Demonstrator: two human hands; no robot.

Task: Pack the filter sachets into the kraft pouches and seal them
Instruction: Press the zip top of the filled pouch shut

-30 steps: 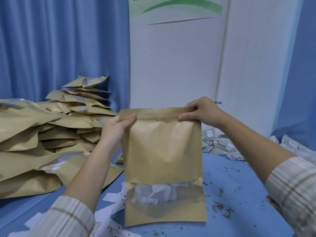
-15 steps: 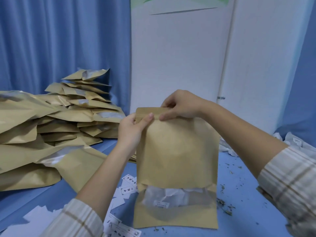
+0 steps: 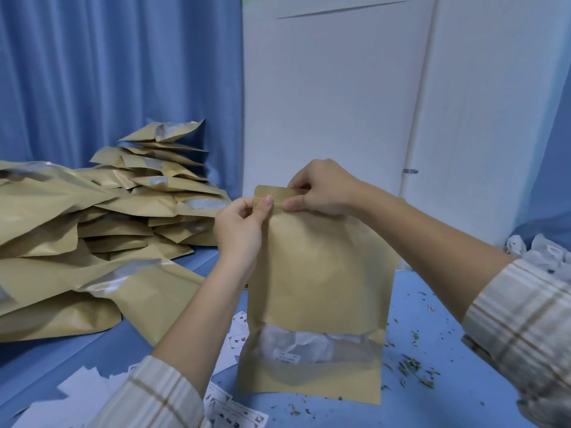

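On the blue surface the kraft pouch stands at 6 o'clock; the right hand has slid along its top strip to meet the left hand, both hands' fingers pinching it, sealing nearly finished.

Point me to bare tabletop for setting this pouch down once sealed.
Free: blue tabletop between the held pouch and the right sleeve, bar herb crumbs. Crowded: pouch pile left, paper labels in front, filter sachets far right.
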